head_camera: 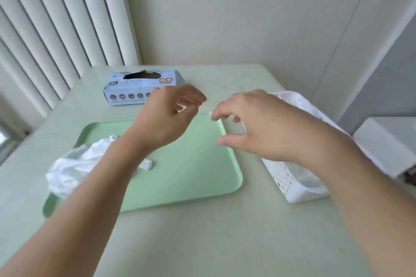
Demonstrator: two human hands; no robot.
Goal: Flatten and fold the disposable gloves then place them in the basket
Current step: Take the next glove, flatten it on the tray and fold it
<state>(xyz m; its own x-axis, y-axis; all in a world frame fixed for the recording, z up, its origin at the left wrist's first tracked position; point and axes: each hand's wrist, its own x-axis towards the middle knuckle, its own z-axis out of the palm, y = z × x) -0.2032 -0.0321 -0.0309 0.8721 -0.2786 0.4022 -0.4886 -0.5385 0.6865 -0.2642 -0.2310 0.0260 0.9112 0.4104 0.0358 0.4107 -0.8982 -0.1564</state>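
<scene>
Gloves (pixel 74 168) crumpled on green tray (pixel 193 177), blue box (pixel 139 87) marked "XL" — both hands loose, holding nothing.

Single head-worn view, wide-angle. Aimed forward and down across the bench (pixel 202 243) toward a wall corner. Bench is seen from close above; both forearms enter from the bottom edge. Straight lines are bowed near the frame edges. No second view is supplied.

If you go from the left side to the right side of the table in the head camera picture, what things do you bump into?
Crumpled gloves → green tray → white basket. The blue glove box sits farther back, above the tray, so it has no clear place in line.
</scene>
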